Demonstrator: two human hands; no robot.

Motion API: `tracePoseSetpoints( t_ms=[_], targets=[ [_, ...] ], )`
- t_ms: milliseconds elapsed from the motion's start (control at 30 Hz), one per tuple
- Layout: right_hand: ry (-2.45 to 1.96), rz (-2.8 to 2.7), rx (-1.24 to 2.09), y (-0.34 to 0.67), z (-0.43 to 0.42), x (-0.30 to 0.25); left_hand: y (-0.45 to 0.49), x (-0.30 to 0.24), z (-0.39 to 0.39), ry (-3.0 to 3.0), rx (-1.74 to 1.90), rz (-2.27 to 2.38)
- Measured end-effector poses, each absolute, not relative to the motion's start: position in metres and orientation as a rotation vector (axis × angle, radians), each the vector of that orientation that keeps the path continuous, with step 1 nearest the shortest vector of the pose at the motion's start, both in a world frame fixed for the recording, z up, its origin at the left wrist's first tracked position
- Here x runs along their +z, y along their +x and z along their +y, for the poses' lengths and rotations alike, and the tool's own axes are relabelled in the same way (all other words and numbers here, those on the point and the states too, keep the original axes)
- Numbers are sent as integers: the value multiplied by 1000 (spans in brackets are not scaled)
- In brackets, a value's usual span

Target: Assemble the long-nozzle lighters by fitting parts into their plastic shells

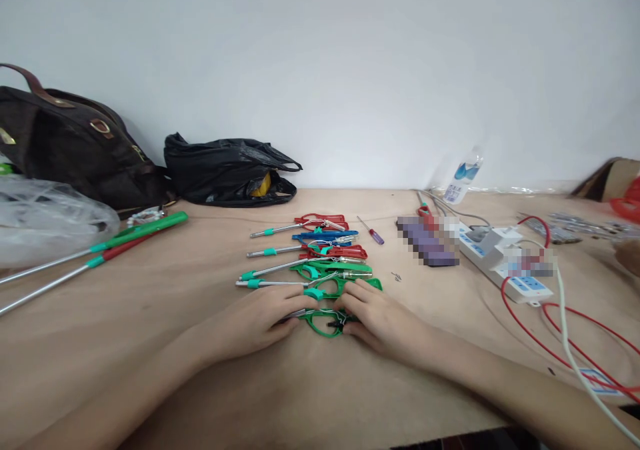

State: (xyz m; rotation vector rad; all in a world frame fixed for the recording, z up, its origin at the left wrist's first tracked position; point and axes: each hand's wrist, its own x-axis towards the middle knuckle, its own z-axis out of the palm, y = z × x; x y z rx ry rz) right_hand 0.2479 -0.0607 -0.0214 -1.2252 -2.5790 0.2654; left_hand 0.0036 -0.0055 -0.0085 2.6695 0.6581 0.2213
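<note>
Several long-nosed lighters lie side by side in the middle of the table, with open plastic handles, thin metal tubes and loose wires showing. Closest to me is a green lighter (pixel 320 328) with a ring-shaped trigger guard. My left hand (pixel 270 311) is closed on its tube end, mostly covering the tube. Over the handle end, my right hand (pixel 377 318) pinches near a small black part (pixel 334 326) and wires. Just beyond my fingers lies another green lighter (pixel 345 287). Red lighters (pixel 353 252) and a blue lighter (pixel 325 237) lie farther back.
A purple screwdriver (pixel 371 231) lies behind the row. To the right are a partly blurred purple object (pixel 425 242), a white power strip (pixel 515 280), red cables and a water bottle (pixel 463 177). Bags (pixel 225 170) and two long-tubed lighters (pixel 145 230) are left.
</note>
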Motion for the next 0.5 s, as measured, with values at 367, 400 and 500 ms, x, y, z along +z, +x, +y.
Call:
tracePoseSetpoints(
  t_ms=[367,400,500],
  targets=[
    [-1159,-2601,52,246,-63,-26,2,-10,-5,2797,170,640],
    [-1152,-2602,40,247,-63,-26,2,-10,-5,2811,163,643],
    [-1130,-2608,-18,246,-63,-27,3,-10,-6,2846,169,643]
  ],
)
